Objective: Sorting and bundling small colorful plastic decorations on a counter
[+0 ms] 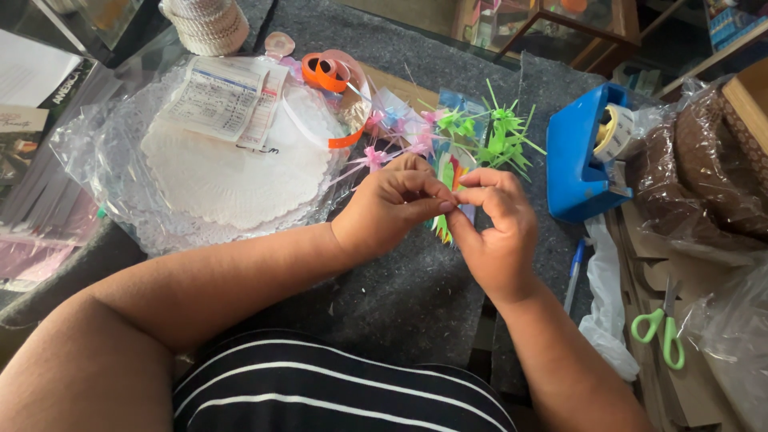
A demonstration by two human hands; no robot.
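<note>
Both hands are meeting over the grey felt mat [400, 296], fingertips pinched together on a small piece of ribbon [454, 186]; the left hand [392, 210] is closed narrow with thumb against forefinger, and the right hand [498, 228] is pinching from the opposite side, fingers curled. The held piece is sitting just above the mat, with multicoloured strips showing below the fingers; exactly how it is folded cannot be told, since the fingertips are covering it. Finished pink bows [392, 144] and green bows [496, 136] are lying just beyond the hands, near the orange ribbon roll [326, 72]. A stack of white doilies in a clear bag [216, 172] is lying to the left, a blue tape dispenser [580, 156] to the right, and green-handled scissors [662, 328] and a pen [574, 272] nearer the right forearm. Judgement: the step seems to call for a firm, even pinch at the centre, keeping tension equal on both sides so the loops are matching, and working close over the mat so a slipped piece is landing within reach.
</note>
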